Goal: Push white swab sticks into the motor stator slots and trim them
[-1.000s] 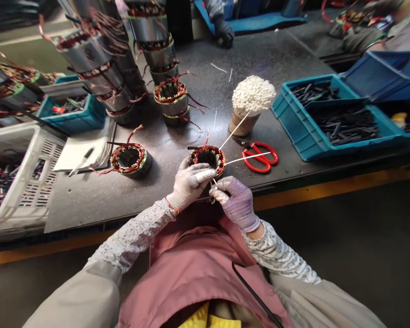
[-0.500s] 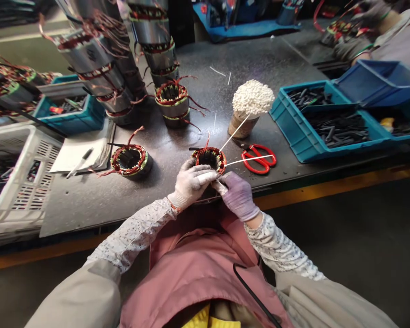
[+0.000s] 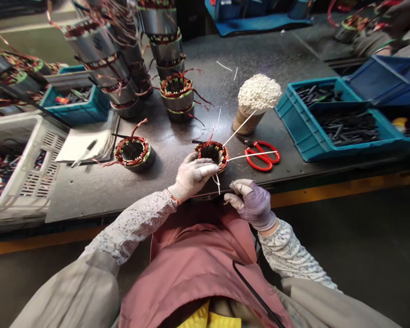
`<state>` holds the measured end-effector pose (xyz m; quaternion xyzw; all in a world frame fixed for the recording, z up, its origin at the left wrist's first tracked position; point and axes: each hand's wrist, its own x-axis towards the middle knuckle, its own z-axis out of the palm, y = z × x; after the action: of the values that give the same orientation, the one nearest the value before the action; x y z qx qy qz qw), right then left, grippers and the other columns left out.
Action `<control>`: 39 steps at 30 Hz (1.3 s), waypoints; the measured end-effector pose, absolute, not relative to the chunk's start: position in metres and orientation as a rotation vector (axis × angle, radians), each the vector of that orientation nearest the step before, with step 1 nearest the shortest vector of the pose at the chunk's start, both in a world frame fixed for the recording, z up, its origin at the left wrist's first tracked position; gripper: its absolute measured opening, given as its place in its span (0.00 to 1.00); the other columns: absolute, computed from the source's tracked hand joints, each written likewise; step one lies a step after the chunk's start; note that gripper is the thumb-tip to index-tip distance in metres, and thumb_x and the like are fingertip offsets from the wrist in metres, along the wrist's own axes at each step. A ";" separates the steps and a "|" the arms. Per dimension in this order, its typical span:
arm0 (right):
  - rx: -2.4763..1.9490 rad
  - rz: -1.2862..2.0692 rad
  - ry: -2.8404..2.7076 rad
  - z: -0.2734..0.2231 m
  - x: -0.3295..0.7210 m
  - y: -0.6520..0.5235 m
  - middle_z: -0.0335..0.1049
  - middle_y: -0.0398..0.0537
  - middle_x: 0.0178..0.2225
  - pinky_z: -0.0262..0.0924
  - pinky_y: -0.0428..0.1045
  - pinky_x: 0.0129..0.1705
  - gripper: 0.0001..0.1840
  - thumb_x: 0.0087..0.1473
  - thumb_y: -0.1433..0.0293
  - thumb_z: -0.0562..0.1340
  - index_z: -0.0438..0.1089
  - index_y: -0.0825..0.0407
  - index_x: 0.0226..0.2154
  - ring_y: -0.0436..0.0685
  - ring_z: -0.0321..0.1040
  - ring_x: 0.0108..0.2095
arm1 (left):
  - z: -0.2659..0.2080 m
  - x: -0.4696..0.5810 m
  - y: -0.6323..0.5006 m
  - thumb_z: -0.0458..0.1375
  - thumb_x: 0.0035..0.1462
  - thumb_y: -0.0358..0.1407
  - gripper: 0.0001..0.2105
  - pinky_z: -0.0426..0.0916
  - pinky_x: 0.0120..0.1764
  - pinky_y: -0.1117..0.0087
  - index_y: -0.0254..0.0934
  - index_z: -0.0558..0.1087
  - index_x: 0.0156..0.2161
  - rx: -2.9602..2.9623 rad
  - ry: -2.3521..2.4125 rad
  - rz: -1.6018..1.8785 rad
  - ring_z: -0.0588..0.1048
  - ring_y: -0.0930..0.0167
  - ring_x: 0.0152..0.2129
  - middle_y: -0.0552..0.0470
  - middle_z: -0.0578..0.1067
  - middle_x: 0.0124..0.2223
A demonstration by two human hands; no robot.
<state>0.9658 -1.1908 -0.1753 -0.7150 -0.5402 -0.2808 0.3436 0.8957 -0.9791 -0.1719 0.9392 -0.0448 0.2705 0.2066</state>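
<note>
Clasping the near rim of the coil [image 3: 222, 159], the left hand [image 3: 195, 175] sits close to the table edge [image 3: 89, 212]. Past that edge, the right hand [image 3: 251, 204] hangs half-curled, its pinch impossible to tell. Room stretches left to another coil [image 3: 136, 161]; scissors [image 3: 264, 159] lie rightward.

L hand [image 3: 192, 176] on stator [image 3: 222, 156], R hand [image 3: 252, 203] apart

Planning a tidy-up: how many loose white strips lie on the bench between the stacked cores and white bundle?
3: the nearest strip left of the white bundle; a left strip and a right strip farther back. Others may be hidden.
</note>
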 end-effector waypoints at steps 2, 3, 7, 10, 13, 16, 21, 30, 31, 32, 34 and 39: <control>-1.871 -0.782 -1.434 -0.186 0.969 -1.182 0.77 0.50 0.34 0.70 0.48 0.35 0.13 0.55 0.60 0.67 0.71 0.50 0.39 0.55 0.75 0.35 | -0.171 0.895 -0.979 0.53 0.65 0.37 0.11 0.62 0.58 0.58 0.46 0.79 0.41 2.616 -0.143 0.769 0.79 0.70 0.44 0.53 0.82 0.41; -1.868 -0.801 -1.444 -0.189 0.971 -1.176 0.77 0.50 0.33 0.70 0.48 0.35 0.12 0.55 0.61 0.67 0.71 0.50 0.38 0.55 0.76 0.34 | -0.170 0.895 -0.979 0.52 0.65 0.37 0.11 0.62 0.58 0.58 0.46 0.79 0.41 2.616 -0.152 0.775 0.79 0.70 0.44 0.53 0.82 0.40; -1.738 -0.759 -1.389 -0.188 0.975 -1.147 0.78 0.49 0.33 0.70 0.46 0.34 0.04 0.58 0.69 0.63 0.72 0.50 0.38 0.52 0.75 0.33 | -0.169 0.894 -0.979 0.53 0.65 0.37 0.11 0.62 0.58 0.57 0.44 0.78 0.42 2.627 -0.134 0.756 0.79 0.70 0.44 0.52 0.82 0.40; -1.687 -0.753 -1.425 -0.177 0.981 -1.137 0.78 0.48 0.32 0.67 0.46 0.32 0.04 0.60 0.70 0.60 0.72 0.50 0.37 0.51 0.75 0.31 | -0.170 0.894 -0.978 0.53 0.64 0.36 0.10 0.62 0.59 0.57 0.42 0.77 0.43 2.637 -0.148 0.754 0.79 0.69 0.44 0.51 0.82 0.41; -1.763 -0.917 -1.608 -0.163 0.988 -1.141 0.78 0.50 0.32 0.62 0.48 0.28 0.05 0.58 0.70 0.62 0.73 0.52 0.37 0.53 0.73 0.29 | -0.170 0.894 -0.978 0.52 0.64 0.36 0.11 0.63 0.58 0.57 0.42 0.77 0.43 2.634 -0.197 0.790 0.79 0.69 0.44 0.52 0.82 0.41; -1.859 -1.054 -1.727 -0.149 0.989 -1.153 0.74 0.51 0.26 0.52 0.49 0.25 0.06 0.57 0.69 0.62 0.74 0.55 0.34 0.53 0.67 0.25 | -0.171 0.894 -0.979 0.51 0.66 0.38 0.11 0.64 0.58 0.58 0.43 0.78 0.43 2.648 -0.169 0.774 0.79 0.70 0.44 0.52 0.82 0.40; -1.838 -0.671 -1.998 -0.132 0.972 -1.178 0.64 0.46 0.18 0.43 0.49 0.22 0.13 0.59 0.69 0.58 0.70 0.52 0.24 0.50 0.57 0.19 | -0.174 0.894 -0.979 0.51 0.67 0.39 0.12 0.64 0.59 0.58 0.43 0.76 0.47 2.639 -0.121 0.747 0.78 0.70 0.46 0.51 0.81 0.45; -1.354 0.555 -0.659 -0.130 0.952 -1.149 0.62 0.39 0.16 0.43 0.43 0.15 0.16 0.58 0.66 0.54 0.60 0.52 0.20 0.44 0.48 0.13 | -0.156 0.887 -0.967 0.59 0.62 0.39 0.13 0.65 0.59 0.58 0.38 0.75 0.49 2.786 -0.270 0.569 0.72 0.65 0.54 0.44 0.73 0.57; -1.246 0.679 -0.574 -0.130 0.952 -1.144 0.59 0.37 0.15 0.40 0.43 0.14 0.17 0.56 0.66 0.55 0.58 0.51 0.18 0.43 0.44 0.12 | -0.155 0.887 -0.967 0.58 0.62 0.39 0.11 0.65 0.60 0.58 0.39 0.76 0.48 2.818 -0.302 0.537 0.74 0.66 0.52 0.46 0.76 0.55; -1.165 0.739 -0.507 -0.129 0.954 -1.137 0.56 0.36 0.14 0.39 0.42 0.14 0.18 0.55 0.65 0.56 0.56 0.51 0.17 0.42 0.42 0.11 | -0.156 0.889 -0.967 0.58 0.63 0.39 0.11 0.65 0.59 0.58 0.40 0.76 0.47 2.841 -0.323 0.517 0.75 0.67 0.50 0.47 0.77 0.53; -1.081 0.762 -0.381 -0.120 0.964 -1.119 0.52 0.34 0.13 0.38 0.42 0.14 0.19 0.55 0.64 0.57 0.53 0.51 0.17 0.41 0.40 0.11 | -0.160 0.892 -0.968 0.57 0.63 0.41 0.11 0.66 0.58 0.58 0.41 0.77 0.47 2.877 -0.347 0.494 0.76 0.67 0.48 0.48 0.78 0.51; -1.289 0.740 -0.310 -0.084 1.005 -1.082 0.59 0.36 0.17 0.44 0.40 0.15 0.14 0.55 0.65 0.57 0.57 0.52 0.21 0.41 0.49 0.13 | -0.152 0.883 -0.974 0.56 0.64 0.38 0.13 0.62 0.61 0.55 0.37 0.75 0.49 2.946 -0.381 0.404 0.75 0.65 0.51 0.44 0.76 0.55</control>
<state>1.0053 -1.0823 -0.0845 -0.5842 -0.1407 0.3355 0.7255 0.8828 -0.9739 -0.1523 0.9802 -0.1267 0.1345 0.0719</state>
